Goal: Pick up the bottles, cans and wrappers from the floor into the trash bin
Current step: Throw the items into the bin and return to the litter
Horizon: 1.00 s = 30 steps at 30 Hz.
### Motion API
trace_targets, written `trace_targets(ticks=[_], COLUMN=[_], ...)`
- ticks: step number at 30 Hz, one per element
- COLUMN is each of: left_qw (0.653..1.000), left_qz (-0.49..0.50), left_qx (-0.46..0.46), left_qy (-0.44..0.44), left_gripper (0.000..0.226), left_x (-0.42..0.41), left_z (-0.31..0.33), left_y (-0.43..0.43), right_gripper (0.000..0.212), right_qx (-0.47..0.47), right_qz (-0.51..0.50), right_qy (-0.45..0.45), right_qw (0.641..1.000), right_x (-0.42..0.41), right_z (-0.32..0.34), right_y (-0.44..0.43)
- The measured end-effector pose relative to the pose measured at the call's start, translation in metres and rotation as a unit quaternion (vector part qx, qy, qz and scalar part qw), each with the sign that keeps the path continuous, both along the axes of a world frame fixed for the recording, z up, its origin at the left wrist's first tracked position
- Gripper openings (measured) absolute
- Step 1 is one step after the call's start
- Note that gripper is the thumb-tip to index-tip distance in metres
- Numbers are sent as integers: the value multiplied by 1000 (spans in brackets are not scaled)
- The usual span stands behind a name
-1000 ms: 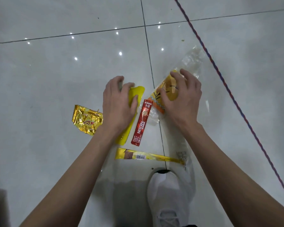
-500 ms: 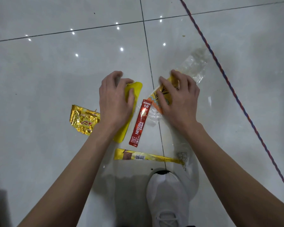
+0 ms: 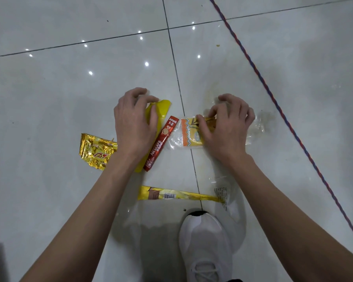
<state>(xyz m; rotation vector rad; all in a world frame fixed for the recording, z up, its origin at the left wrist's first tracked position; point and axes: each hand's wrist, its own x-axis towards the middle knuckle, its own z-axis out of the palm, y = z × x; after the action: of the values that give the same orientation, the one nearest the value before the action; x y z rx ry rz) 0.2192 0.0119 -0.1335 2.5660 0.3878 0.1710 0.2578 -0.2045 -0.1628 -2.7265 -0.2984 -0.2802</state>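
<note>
Several wrappers lie on the white tiled floor. My left hand presses down with curled fingers on a long plain yellow wrapper. My right hand clutches a clear plastic wrapper with a yellow and orange label, bunching it against the floor. A red Nescafe stick lies slanted between the two hands. A crumpled gold foil wrapper sits left of my left wrist. A long yellow stick wrapper lies nearer to me. No trash bin is in view.
My white shoe stands at the bottom middle, with a clear printed plastic wrapper by its toe. A red and blue cord runs diagonally across the floor on the right.
My right hand has pulled the clear wrapper in and turned it, so its label now lies sideways. My left hand's fingers have curled tighter on the yellow wrapper.
</note>
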Motion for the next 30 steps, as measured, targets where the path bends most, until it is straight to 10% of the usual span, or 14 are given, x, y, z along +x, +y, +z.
trace_targets(ticks=[30], left_qw=[996], left_qz=[32], left_qx=[-84], left_qy=[-23], left_gripper=[25], left_x=[8], left_z=[53], left_y=[6], right_gripper=[32], right_qx=[112], right_qz=[-42], right_qy=[-1], right_qw=[993], right_x=[-4], right_z=[43], right_y=[-18])
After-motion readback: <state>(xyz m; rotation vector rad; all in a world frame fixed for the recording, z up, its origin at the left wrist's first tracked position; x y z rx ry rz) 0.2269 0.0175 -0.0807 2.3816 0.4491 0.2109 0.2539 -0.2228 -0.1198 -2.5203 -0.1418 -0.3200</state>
